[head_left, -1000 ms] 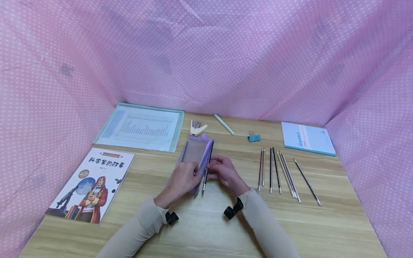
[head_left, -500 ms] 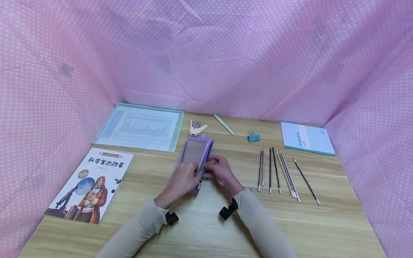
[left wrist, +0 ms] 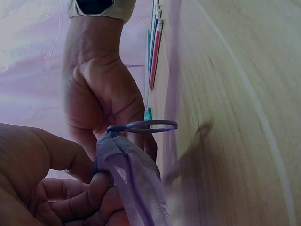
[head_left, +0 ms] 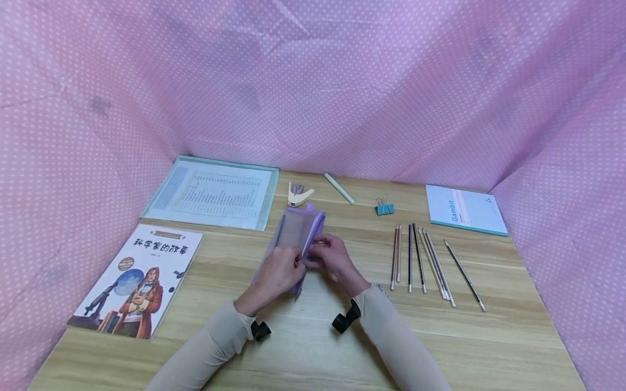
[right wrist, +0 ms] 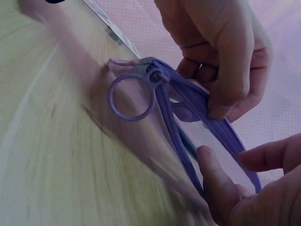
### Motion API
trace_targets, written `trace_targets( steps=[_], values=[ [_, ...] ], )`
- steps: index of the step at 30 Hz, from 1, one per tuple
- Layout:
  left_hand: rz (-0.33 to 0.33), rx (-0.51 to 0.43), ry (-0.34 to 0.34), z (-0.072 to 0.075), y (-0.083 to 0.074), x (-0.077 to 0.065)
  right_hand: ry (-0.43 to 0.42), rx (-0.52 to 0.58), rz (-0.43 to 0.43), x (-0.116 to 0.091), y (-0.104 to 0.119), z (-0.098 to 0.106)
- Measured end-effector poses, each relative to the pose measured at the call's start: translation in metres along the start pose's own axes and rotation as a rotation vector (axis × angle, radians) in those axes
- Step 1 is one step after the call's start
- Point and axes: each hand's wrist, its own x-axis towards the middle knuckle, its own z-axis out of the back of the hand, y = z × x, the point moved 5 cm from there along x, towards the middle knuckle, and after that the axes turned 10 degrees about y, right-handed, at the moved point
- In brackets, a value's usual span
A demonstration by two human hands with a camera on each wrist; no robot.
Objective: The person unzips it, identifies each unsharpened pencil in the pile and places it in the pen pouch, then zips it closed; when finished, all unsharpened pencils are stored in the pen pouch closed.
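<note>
A purple mesh pencil case (head_left: pixel 295 231) lies on the table with its zipped side parted. My left hand (head_left: pixel 279 270) pinches one edge of it beside the zipper, and in the right wrist view that hand (right wrist: pixel 230 56) shows with thumb and fingers on the lip. My right hand (head_left: pixel 335 259) is at the opening. In the right wrist view its thumb (right wrist: pixel 214 176) and index finger stand apart at the two lips, with no pencil visible between them. A ring-shaped zipper pull (right wrist: pixel 131 96) hangs at the case's end. The left wrist view also shows the mesh side (left wrist: pixel 136 183).
Several pencils (head_left: pixel 425 266) lie in a loose row on the right. Behind the case are a stapler (head_left: pixel 299 195), a pale green pen (head_left: pixel 339 188) and a teal binder clip (head_left: pixel 385 208). A notebook (head_left: pixel 467 209), document folder (head_left: pixel 215 193) and picture book (head_left: pixel 139 282) flank them.
The pencil in my right hand went leftward into the case's opening and is out of sight in the head view. My right hand shifted slightly left; my left hand stayed put.
</note>
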Motion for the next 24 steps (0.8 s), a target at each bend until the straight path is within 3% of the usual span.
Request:
trace_targets(
  steps=[16, 24],
  values=[
    [0.026, -0.013, 0.002, -0.001, 0.001, 0.0, 0.037, -0.042, -0.047, -0.017, 0.01, 0.011],
    [0.026, -0.023, 0.012, -0.002, 0.0, 0.0, 0.07, -0.037, -0.004, -0.032, 0.019, 0.027]
  ],
)
